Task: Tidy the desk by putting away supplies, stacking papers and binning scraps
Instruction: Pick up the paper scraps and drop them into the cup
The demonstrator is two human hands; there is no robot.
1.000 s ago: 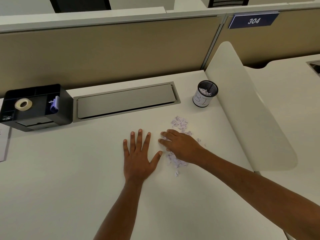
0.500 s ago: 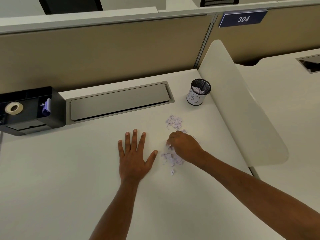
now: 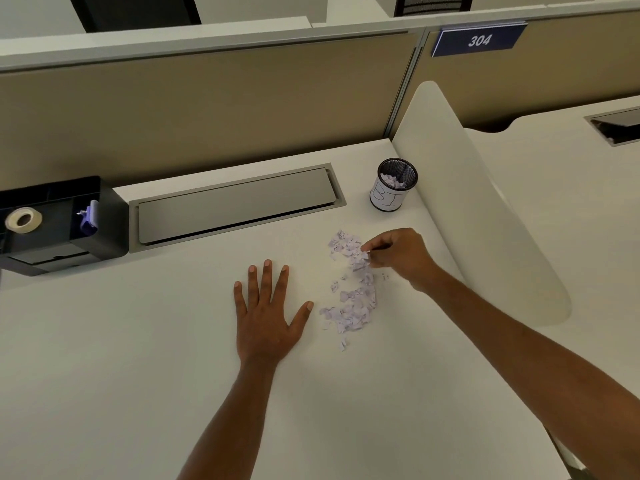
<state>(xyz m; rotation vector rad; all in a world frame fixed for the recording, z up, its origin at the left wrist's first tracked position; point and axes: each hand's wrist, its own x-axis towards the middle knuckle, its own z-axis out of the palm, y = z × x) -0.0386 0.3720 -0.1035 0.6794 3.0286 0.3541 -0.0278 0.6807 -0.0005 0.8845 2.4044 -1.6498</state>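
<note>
The left hand (image 3: 265,317) lies flat on the tabletop (image 3: 104,358), fingers spread, holding nothing; the right hand (image 3: 398,256) pinches a few paper scraps (image 3: 353,299) at the far end of the pile lying between the hands. The mesh cup (image 3: 393,185), with scraps inside, stands farther back; a black organiser (image 3: 110,216) sits far left.
</note>
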